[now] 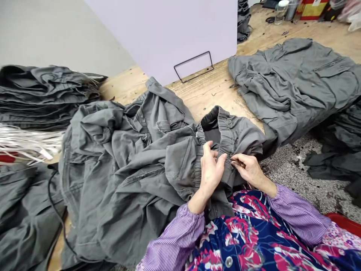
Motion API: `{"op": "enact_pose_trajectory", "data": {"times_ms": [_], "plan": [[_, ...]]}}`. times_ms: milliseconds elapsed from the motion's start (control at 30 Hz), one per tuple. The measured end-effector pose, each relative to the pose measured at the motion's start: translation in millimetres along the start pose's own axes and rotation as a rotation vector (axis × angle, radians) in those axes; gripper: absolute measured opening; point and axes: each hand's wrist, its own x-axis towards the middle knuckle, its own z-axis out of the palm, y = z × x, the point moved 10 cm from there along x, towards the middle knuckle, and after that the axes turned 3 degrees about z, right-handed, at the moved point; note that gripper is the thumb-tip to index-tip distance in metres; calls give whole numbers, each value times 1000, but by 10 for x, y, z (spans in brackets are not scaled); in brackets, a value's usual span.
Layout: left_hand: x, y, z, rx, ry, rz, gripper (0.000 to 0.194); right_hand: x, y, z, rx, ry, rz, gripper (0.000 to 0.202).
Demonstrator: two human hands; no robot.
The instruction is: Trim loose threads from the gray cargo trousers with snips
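Note:
Grey trousers (135,165) lie bunched over the table edge and toward my lap. Their gathered elastic waistband (226,131) stands partly open in front of me. My left hand (211,167) grips the waistband, thumb and forefinger raised while the other fingers curl around the cloth. Close to its right, my right hand (249,171) is closed in a pinch. Between its fingertips is a small, slim, dark brown tool (238,162), its tip against the waistband fabric. Most of this tool is hidden by the fingers, so its kind is unclear.
Folded grey garments (296,82) lie at right, and a tall stack (47,96) rises at left above white strips (28,141). A pale board (169,34) with a black wire bracket (194,67) stands behind. A black cable (53,203) hangs at left. A jar (281,12) sits far right.

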Motion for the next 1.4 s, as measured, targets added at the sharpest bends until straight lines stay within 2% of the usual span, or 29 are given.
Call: {"op": "enact_pose_trajectory", "data": {"times_ms": [67,167,233,300,367,433,500,567,633,733,800,933,1033,1100,1167,1233,1333,1400], "plan": [[122,139,29,150,-63,82,49,4,36,13,-16,-2,9,13],[239,253,132,196,-203,126,38,10,86,19,-19,0,24,13],[267,341,121,220,-171,178,38,9,108,21,0,2,27,13],[251,496,110,346,-80,317,39,6,119,27,29,-2,24,12],[223,623,215,535,-64,478,32,4,127,25,45,1,25,12],[265,604,380,687,-137,553,20,5,135,17,45,10,30,12],[371,498,491,744,-215,551,11,8,141,16,37,9,38,13],[469,398,537,745,-257,535,10,13,141,16,38,2,45,14],[504,369,525,739,-243,550,16,20,129,8,55,-9,56,14],[400,507,415,659,-151,651,22,36,48,-44,94,-44,60,14],[272,656,261,510,-76,703,22,54,-69,-150,101,-50,33,14],[16,906,-162,209,45,685,18,106,-363,-574,78,43,-60,13],[-226,1113,-500,177,162,715,16,145,-507,-887,18,128,-99,22],[-376,1201,-694,142,215,725,15,170,-585,-991,-31,153,-127,33],[-470,1184,-829,27,219,676,14,188,-693,-991,-98,151,-178,32],[-523,1069,-869,-148,174,584,13,192,-843,-881,-191,106,-261,25],[-613,869,-789,-401,79,482,13,148,-1080,-623,-346,-8,-417,18],[-692,771,-735,-477,48,463,12,113,-1155,-474,-444,-90,-475,16]]}}
